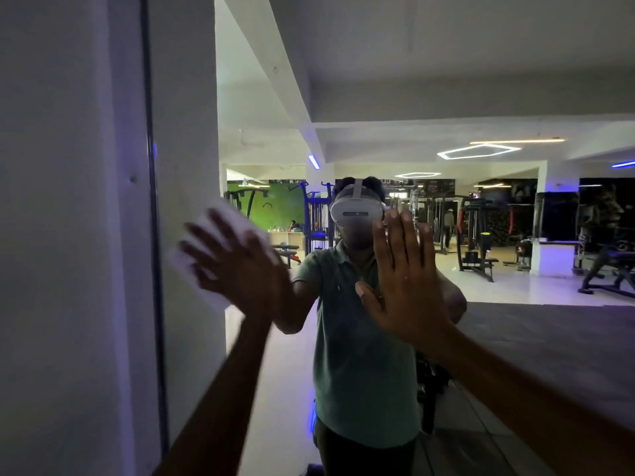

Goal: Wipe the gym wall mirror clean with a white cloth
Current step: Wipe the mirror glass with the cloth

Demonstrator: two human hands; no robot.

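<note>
Wiping is mid-stroke: the left hand [237, 266], fingers spread, presses the white cloth [220, 235] at nine o'clock on the mirror [446, 80]; the right hand [405, 280] lies flat, empty. Most glass looks unwiped.

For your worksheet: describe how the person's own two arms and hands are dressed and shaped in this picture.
Both forearms are bare, with no gloves, watch or rings visible. The left hand is motion-blurred; the right hand is sharp. The mirror reflection shows a short-sleeved green polo shirt.
</note>
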